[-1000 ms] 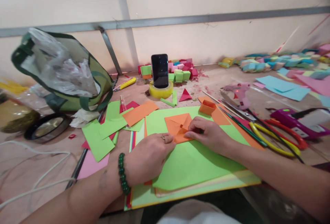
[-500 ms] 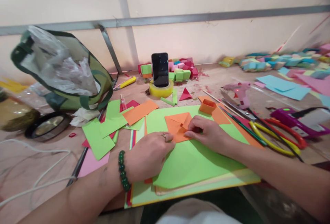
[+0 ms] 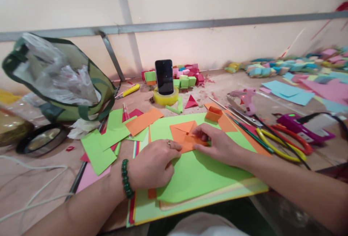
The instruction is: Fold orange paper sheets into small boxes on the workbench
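A folded orange paper (image 3: 181,131) lies on a light green sheet (image 3: 190,179), its flaps meeting near the middle. My left hand (image 3: 154,163), with a ring and a green bead bracelet, presses the lower left corner with curled fingers. My right hand (image 3: 217,143) has its bent fingers and thumb at the right edge of the same paper, with a small gap between them; their contact is partly hidden. Just behind the right hand sits a small orange paper box (image 3: 213,113). Under the green sheet is a stack of coloured paper (image 3: 217,208).
Green paper pieces (image 3: 99,152) lie at left near a bag (image 3: 62,76) and a tape roll (image 3: 42,140). A phone (image 3: 164,76) stands in yellow tape (image 3: 165,99). Scissors (image 3: 282,145), a glue gun (image 3: 246,98) and a purple device (image 3: 304,129) lie at right.
My right thumb and fingers have spread apart a little at the paper's right edge. My left hand keeps its place on the paper. The whole view has shifted slightly.
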A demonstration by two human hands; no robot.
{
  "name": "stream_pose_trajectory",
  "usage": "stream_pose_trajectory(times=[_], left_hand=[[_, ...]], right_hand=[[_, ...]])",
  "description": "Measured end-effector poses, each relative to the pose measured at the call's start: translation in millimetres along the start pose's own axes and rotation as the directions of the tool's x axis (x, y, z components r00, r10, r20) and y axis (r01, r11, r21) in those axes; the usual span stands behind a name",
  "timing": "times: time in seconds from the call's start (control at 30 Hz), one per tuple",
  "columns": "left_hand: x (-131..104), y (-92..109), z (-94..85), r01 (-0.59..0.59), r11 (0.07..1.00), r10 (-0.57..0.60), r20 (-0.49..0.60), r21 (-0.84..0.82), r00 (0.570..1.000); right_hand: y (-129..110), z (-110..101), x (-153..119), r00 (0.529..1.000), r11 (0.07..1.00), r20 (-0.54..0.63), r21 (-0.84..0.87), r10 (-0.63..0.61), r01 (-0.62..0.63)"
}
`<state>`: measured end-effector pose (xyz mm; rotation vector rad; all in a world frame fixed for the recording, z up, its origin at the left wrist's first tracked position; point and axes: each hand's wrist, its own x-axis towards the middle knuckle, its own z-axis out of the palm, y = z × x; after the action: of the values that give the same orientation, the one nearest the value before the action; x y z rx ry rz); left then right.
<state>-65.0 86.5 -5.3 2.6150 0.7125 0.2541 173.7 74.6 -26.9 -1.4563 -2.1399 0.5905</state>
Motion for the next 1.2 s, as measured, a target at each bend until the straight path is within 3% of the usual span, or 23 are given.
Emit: stream_pose_trajectory(times=[0.13, 0.27, 0.43, 0.8, 0.9, 1.03, 1.2], left_hand=[[0, 2, 0.5, -0.008, 1.0, 0.008, -0.009, 0.013, 1.0], [1, 3, -0.4, -0.012, 0.999, 0.012, -0.003, 0.032, 1.0], [1, 3, -1.6, -0.008, 0.999, 0.008, 0.012, 0.05, 1.0], [2, 5, -2.1, -0.005, 0.996, 0.002, 0.033, 0.09, 0.999], [3, 6, -0.3, 0.001, 0.995, -0.006, 0.047, 0.103, 0.999], [5, 5, 5.4, -0.018, 0.99, 0.008, 0.07, 0.14, 0.997], [7, 6, 12.5, -0.029, 0.976, 0.001, 0.128, 0.216, 0.992]], right_hand=[[1, -5, -8, 0.989, 0.988, 0.032, -0.056, -0.145, 0.147], [8, -6, -16, 0.979, 0.967, -0.015, -0.161, -0.202, 0.197], [9, -10, -21, 0.946, 0.895, 0.023, -0.317, -0.323, 0.314], [21, -16, -29, 0.929, 0.859, 0.012, -0.377, -0.371, 0.347], [27, -16, -37, 0.903, 0.818, -0.02, -0.432, -0.429, 0.38], [29, -14, -46, 0.851, 0.712, 0.044, -0.527, -0.523, 0.464], [26, -15, -48, 0.861, 0.714, 0.085, -0.521, -0.501, 0.467]])
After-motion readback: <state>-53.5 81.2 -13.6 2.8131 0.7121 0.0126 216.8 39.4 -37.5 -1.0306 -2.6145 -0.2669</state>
